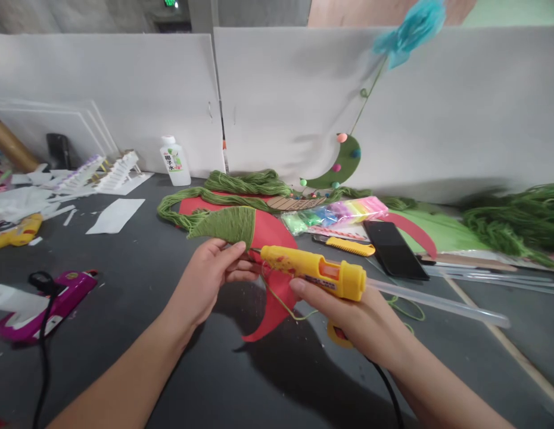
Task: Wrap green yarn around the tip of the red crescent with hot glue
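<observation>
Pinching red crescent (274, 238), part-wrapped in green yarn (227, 227), at centre, my left hand (217, 268), yellow glue gun (313, 268) gripped in my right hand (352, 310), its nozzle near the left fingertips, black phone (395, 250) far right.

I see white partition boards (277, 107) standing behind the dark grey surface (205, 369), a narrow gap between two of them. Beyond rises a grey concrete wall (98, 16), with a small green lit sign (171, 3) at the top edge.

Bare forearms (136, 356), bare left hand (211, 269), bare right hand (355, 319)
</observation>
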The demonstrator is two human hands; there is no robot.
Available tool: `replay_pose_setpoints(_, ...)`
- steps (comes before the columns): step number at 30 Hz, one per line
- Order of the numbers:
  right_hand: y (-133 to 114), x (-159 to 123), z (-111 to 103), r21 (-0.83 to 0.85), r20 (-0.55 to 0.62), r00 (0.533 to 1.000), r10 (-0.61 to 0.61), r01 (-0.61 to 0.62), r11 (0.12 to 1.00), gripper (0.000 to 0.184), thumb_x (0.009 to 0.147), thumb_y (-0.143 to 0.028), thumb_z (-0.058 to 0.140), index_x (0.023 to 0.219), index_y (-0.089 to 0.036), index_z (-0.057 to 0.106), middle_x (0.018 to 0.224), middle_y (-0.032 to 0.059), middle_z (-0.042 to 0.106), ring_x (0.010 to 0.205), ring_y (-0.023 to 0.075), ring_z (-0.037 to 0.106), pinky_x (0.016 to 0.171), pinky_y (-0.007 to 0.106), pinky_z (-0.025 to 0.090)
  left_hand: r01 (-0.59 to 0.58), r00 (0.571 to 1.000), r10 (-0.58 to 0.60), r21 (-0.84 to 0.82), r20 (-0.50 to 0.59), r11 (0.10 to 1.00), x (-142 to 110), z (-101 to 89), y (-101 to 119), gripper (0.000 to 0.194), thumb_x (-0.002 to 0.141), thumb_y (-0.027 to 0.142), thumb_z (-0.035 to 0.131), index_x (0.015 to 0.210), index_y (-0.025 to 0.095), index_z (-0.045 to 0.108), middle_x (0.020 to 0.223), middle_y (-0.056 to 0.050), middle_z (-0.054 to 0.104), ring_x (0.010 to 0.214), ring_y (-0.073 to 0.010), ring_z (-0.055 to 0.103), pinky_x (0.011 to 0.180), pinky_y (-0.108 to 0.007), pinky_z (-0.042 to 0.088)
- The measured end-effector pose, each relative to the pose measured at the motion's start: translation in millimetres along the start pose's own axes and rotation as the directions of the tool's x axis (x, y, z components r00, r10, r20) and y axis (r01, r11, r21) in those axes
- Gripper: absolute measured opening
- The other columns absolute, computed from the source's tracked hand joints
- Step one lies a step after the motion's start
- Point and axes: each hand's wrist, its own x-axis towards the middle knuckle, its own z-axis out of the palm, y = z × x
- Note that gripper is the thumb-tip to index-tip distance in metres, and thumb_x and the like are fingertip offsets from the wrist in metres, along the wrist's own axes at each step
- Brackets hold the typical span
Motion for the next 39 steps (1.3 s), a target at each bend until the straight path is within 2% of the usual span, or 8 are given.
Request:
replay_pose_setpoints(6,-10.9,-0.2,-0.6,-0.019,0.002,1.0,0.011,-0.011,1.0,0.026,0.081,-0.041,0.053,0.074,-0.018,0.064,0.061,-0.0008,0.057,0.051,0.0133,0.048,0.044,0.024,0.037,0.0,1.0,0.001,-0.012,0.02,1.0,-1.3,0.2,0.0,0.01,0.077,0.022,0.064,0.073,0.013,0.061,0.065,-0.004,0.071,0.059,-0.0146,0.068,0.059,-0.023,0.056)
replay_pose_setpoints(11,-11.2,1.1,4.6,-0.094,-0.111,0.993,-0.027,0.016,0.995,0.021,0.077,-0.037,0.056,0.07,-0.018,0.063,0.058,-0.0011,0.056,0.052,0.0142,0.049,0.049,0.026,0.042,-0.034,0.999,0.034,0.016,0.004,0.999,-1.3,0.3,-3.3,0.012,0.075,0.025,0.066,0.074,0.013,0.062,0.066,-0.003,0.071,0.061,-0.0158,0.068,0.059,-0.024,0.056)
replay_pose_setpoints(17,-1.7,-2.0,8.3,-0.182,-0.141,0.988,-0.058,0.032,0.983,0.023,0.078,-0.04,0.055,0.074,-0.019,0.063,0.063,0.0014,0.061,0.057,0.0176,0.054,0.052,0.028,0.044,-0.055,0.998,0.057,0.076,-0.021,0.996,-1.3,1.8,-5.2,0.02,0.072,0.031,0.069,0.076,0.012,0.064,0.071,-0.007,0.072,0.065,-0.019,0.069,0.062,-0.028,0.056)
replay_pose_setpoints(23,-0.9,-1.0,8.7,-0.163,-0.094,0.992,-0.086,0.069,0.984,0.022,0.081,-0.038,0.054,0.078,-0.019,0.066,0.068,0.0023,0.064,0.061,0.0184,0.058,0.054,0.028,0.046,-0.069,0.998,0.068,0.089,0.01,0.994,-1.2,1.2,-6.9,0.02,0.074,0.032,0.067,0.076,0.012,0.065,0.074,-0.007,0.073,0.066,-0.0188,0.069,0.063,-0.028,0.055)
replay_pose_setpoints(29,-4.1,0.5,6.4,-0.168,-0.073,0.997,-0.011,-0.002,0.986,0.036,0.08,-0.042,0.053,0.096,-0.015,0.07,0.069,0.0048,0.066,0.062,0.0212,0.059,0.055,0.031,0.047,-0.057,0.998,0.057,0.065,0.006,0.996,0.0,0.3,-8.0,0.019,0.075,0.03,0.067,0.076,0.012,0.064,0.071,-0.006,0.073,0.065,-0.0177,0.069,0.064,-0.027,0.055)
replay_pose_setpoints(36,-5.1,-1.5,5.7,-0.153,-0.096,0.995,-0.022,0.007,0.988,0.032,0.08,-0.04,0.055,0.094,-0.017,0.071,0.059,0.0007,0.06,0.053,0.0165,0.053,0.05,0.027,0.044,-0.037,0.999,0.037,0.047,-0.004,0.998,-0.8,1.7,-6.8,0.018,0.074,0.028,0.068,0.075,0.011,0.064,0.068,-0.006,0.072,0.063,-0.0169,0.068,0.061,-0.025,0.054)
replay_pose_setpoints(39,-4.8,-1.3,4.6,-0.155,-0.086,0.996,-0.025,0.012,0.988,0.028,0.081,-0.04,0.054,0.086,-0.018,0.07,0.056,-0.0003,0.056,0.049,0.0144,0.047,0.045,0.026,0.041,-0.033,0.999,0.034,0.039,-0.013,0.999,-0.7,1.5,-7.1,0.017,0.073,0.028,0.068,0.074,0.011,0.064,0.066,-0.004,0.071,0.061,-0.0157,0.067,0.062,-0.025,0.055)
